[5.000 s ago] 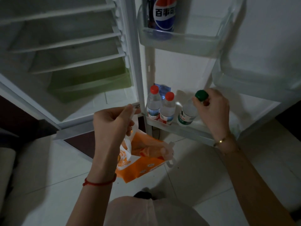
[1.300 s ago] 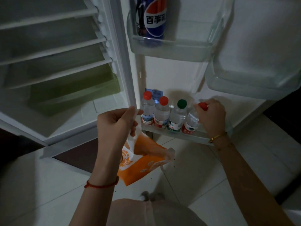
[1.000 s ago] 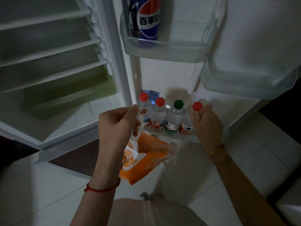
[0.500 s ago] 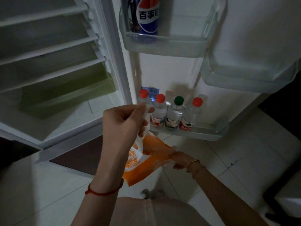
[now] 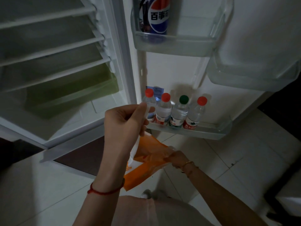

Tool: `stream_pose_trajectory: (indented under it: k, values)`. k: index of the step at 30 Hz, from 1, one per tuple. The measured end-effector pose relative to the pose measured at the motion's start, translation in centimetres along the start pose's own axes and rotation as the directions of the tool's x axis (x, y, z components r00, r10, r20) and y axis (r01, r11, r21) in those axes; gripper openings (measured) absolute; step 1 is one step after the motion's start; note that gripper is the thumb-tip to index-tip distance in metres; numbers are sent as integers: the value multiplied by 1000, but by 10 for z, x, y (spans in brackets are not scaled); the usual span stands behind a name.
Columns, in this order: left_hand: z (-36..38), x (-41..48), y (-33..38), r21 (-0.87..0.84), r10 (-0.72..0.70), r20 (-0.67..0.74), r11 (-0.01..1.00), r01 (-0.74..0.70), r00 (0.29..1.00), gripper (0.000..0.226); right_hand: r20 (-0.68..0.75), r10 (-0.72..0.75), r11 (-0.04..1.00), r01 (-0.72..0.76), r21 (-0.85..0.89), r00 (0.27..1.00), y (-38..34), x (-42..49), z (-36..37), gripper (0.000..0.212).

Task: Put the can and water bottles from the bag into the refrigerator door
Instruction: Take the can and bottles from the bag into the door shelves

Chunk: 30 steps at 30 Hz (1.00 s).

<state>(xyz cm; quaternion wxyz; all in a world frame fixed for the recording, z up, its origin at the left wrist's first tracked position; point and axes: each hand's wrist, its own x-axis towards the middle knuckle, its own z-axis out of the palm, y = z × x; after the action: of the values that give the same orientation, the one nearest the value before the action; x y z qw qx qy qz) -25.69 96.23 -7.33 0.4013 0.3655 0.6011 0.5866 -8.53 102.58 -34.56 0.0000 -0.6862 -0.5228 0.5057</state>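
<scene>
Head view, dim light.

- Refrigerator door (image 5: 175, 74) stands open, centre to right of frame.
- Can (image 5: 158, 17), blue with a red, white and blue logo, stands upright in the upper door shelf (image 5: 171, 44), top centre, at that shelf's left end.
- Four water bottles stand upright in a row in the lower door shelf (image 5: 203, 133), mid frame, each touching or just beside the next. From the left: first bottle (image 5: 149, 101), red cap; second bottle (image 5: 163, 111), red cap; third bottle (image 5: 179, 113), green cap; fourth bottle (image 5: 194, 115), red cap.
- Left grip (image 5: 125, 121), centre frame, pinches the white handle of the orange bag (image 5: 146, 168) between thumb and fingers. It overlaps the first bottle's lower part. The bag hangs below it, above the tiled floor (image 5: 244, 160).
- Right grip (image 5: 175, 158), below the lower door shelf, is at the bag's mouth. The plastic hides its fingertips, so I cannot tell if it is closed or what it holds.
- Red string (image 5: 104, 191) on the left wrist; gold bracelet (image 5: 187, 164) on the right wrist.
- Green drawer (image 5: 73, 92) sits inside the refrigerator, left of frame.
</scene>
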Motion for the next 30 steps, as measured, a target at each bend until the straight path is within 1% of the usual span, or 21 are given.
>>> stream_pose_trajectory:
  k: [2,4,5,7,8,10,13,15,18,21,22,24,28,30]
  values:
    - [-8,2,-1,-1,3,-9,1000,-3,1000,23,-48,-89,996,88,-12,995,-10,-11,-1,48]
    - [-17,3,0,20,5,-30,1000,-4,1000,24,-109,-166,980,152,-126,980,-22,-24,-7,27]
    - [-21,3,1,34,5,-45,999,-4,999,24,-146,-209,967,183,-175,967,-26,-28,-10,21]
    - [-29,4,3,48,6,-79,999,-2,997,23,-227,-275,948,224,-227,934,-32,-38,-16,32]
    - [-33,5,4,52,11,-91,999,-6,996,23,-261,-303,938,239,-251,917,-36,-44,-18,31]
    - [-40,10,3,104,36,-94,994,-27,995,23,-325,-373,905,263,-334,869,-44,-54,-23,21]
    - [-43,18,-1,192,64,-86,980,-47,994,23,-424,-452,862,263,-434,785,-52,-66,-28,20]
    - [-40,19,-4,198,77,-73,978,-61,994,23,-436,-457,849,234,-473,775,-54,-74,-32,19]
    - [-30,17,-10,217,80,-31,974,-71,996,24,-473,-468,853,242,-462,746,-54,-86,-37,19]
    - [-20,13,-19,235,60,30,970,-66,998,26,-490,-476,860,269,-435,730,-54,-103,-41,38]
    - [-17,12,-23,239,58,53,969,-69,997,27,-492,-471,864,268,-427,732,-55,-109,-44,39]
    - [-12,11,-31,258,54,85,963,-75,995,28,-510,-444,883,262,-389,737,-54,-121,-48,33]
    - [-4,13,-44,240,15,112,970,-42,994,27,-579,-455,888,293,-354,677,-52,-138,-59,28]
    - [-1,16,-50,245,11,113,969,-39,994,28,-600,-454,890,312,-332,659,-53,-145,-68,26]
